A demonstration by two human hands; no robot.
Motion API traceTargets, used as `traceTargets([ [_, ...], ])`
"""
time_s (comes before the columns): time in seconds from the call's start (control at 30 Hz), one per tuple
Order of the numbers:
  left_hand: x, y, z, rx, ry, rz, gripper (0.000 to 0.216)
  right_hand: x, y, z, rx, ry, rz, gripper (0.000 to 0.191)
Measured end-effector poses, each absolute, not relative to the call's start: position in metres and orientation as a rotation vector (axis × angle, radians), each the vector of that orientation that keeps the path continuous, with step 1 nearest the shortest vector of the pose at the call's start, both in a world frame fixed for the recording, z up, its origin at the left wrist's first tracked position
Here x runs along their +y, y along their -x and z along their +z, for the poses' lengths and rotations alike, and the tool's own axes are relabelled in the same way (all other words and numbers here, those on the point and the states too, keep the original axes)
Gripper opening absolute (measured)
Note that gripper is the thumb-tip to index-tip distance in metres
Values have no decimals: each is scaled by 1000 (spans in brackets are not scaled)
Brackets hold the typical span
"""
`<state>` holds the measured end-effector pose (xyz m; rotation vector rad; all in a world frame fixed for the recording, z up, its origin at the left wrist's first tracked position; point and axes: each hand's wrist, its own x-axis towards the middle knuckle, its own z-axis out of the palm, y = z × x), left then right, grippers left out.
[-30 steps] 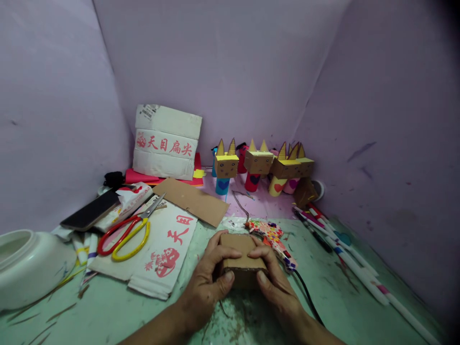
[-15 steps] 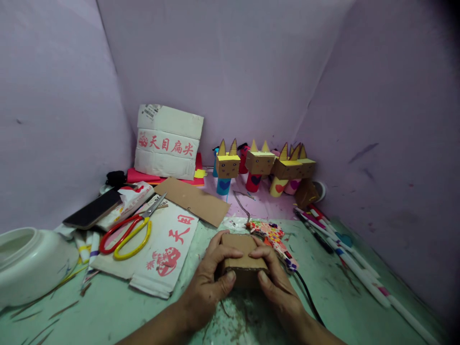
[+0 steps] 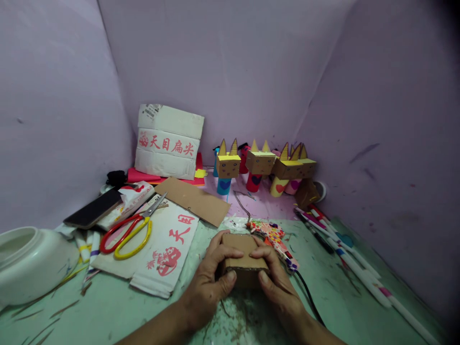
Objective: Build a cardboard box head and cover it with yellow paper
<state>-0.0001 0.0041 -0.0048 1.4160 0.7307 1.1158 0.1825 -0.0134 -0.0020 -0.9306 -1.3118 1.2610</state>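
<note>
Small cardboard box in a two-handed grip, as I view it remotely through the head camera. The small cardboard box (image 3: 241, 243) is at the middle of the near edge of the green surface (image 3: 118, 316); I cannot tell whether its underside meets the surface. The left hand (image 3: 206, 278) is closed about its left side, thumb at the front and fingers over the top; the right hand (image 3: 278, 282) grips the opposite side likewise. Just beyond the right hand I note a flower-patterned tool (image 3: 271, 232), its black cord (image 3: 309, 297) running toward the near edge. Toward the left edge, scissors (image 3: 146, 214) with one red and one yellow handle lie on a flat white carton piece (image 3: 183, 256) printed in red; a brown cardboard strip (image 3: 196, 201) lies at its far end. A white pot (image 3: 46, 258) stands at the left edge. White sticks (image 3: 362, 276) lie along the right edge. Horned figures (image 3: 228, 167) stand on a pink sheet (image 3: 268, 207) at the far edge.
</note>
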Motion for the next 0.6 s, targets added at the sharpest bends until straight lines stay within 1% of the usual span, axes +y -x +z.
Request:
traceTargets([
  [0.17,4,0,-4,707,-1420,1120,33,-14,-182,-2,-1315,917,1276,29],
  [0.47,4,0,-5,701,-1411,1118,32,-14,-182,-1,-1317,957,1246,35],
  [0.6,5,0,-4,707,-1414,1110,32,-14,-179,-2,-1298,943,1232,33],
])
